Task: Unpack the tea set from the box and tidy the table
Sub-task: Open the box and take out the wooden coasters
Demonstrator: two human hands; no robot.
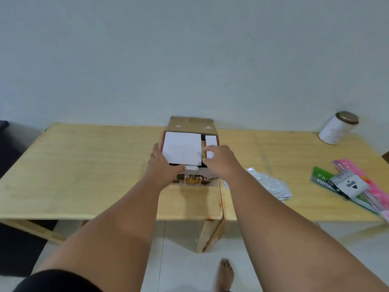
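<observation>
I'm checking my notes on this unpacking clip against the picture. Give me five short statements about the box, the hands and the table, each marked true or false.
1. The cardboard box is open, its back flap standing up. True.
2. The left hand rests on the white canister. False: it is at the box's near-left edge; the canister stands apart at the table's far right.
3. The right hand has fingers on the narrow white insert in the box. True.
4. The green and pink booklets lie left of the box. False: they lie at the right of the wooden table.
5. A large white panel covers most of the box's inside. True.
</observation>
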